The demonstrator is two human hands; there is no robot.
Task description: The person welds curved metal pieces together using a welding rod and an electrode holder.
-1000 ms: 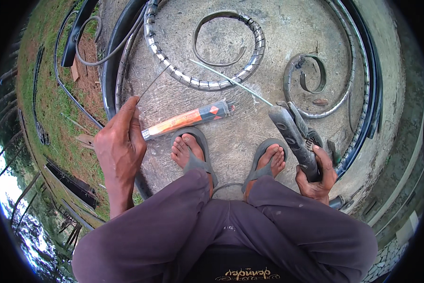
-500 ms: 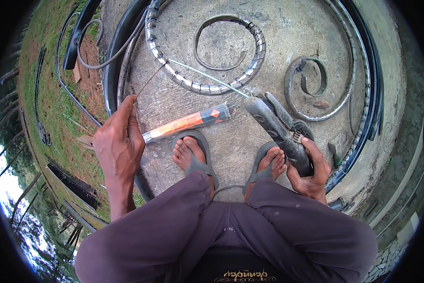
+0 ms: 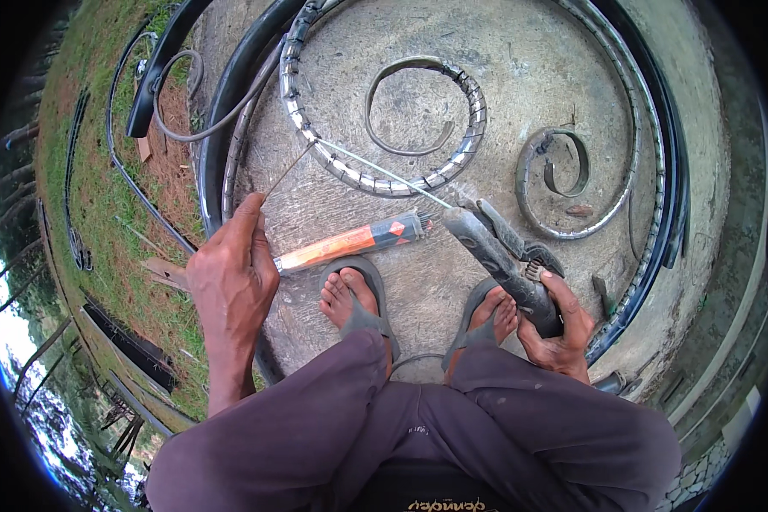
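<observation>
My left hand (image 3: 234, 277) pinches a thin brown metal rod (image 3: 286, 172), whose far end meets the edge of a scrolled steel bar (image 3: 292, 90). In my right hand (image 3: 563, 328), fingers wrap the handle of a worn black welding electrode holder (image 3: 499, 260). A pale welding electrode (image 3: 388, 175) is clamped in its jaws and slants left to the same spot, its tip at or very near the steel. Wrapped along that bar are dark, evenly spaced bands. Between my hands lies an orange and grey packet of welding rods (image 3: 341, 243), rod ends showing at its right.
A second scroll (image 3: 582, 171) curls on the concrete (image 3: 520, 94) at right. Large dark curved bars (image 3: 670, 171) rim the work area. A grey cable or hose (image 3: 175, 132) loops at the upper left over grass (image 3: 93, 213). My sandalled feet (image 3: 358, 294) stand behind the packet.
The whole view has shifted slightly, so the scrolls and packet sit a little lower in the picture. Both hands keep their grips, and the rod and electrode still converge at the same place.
</observation>
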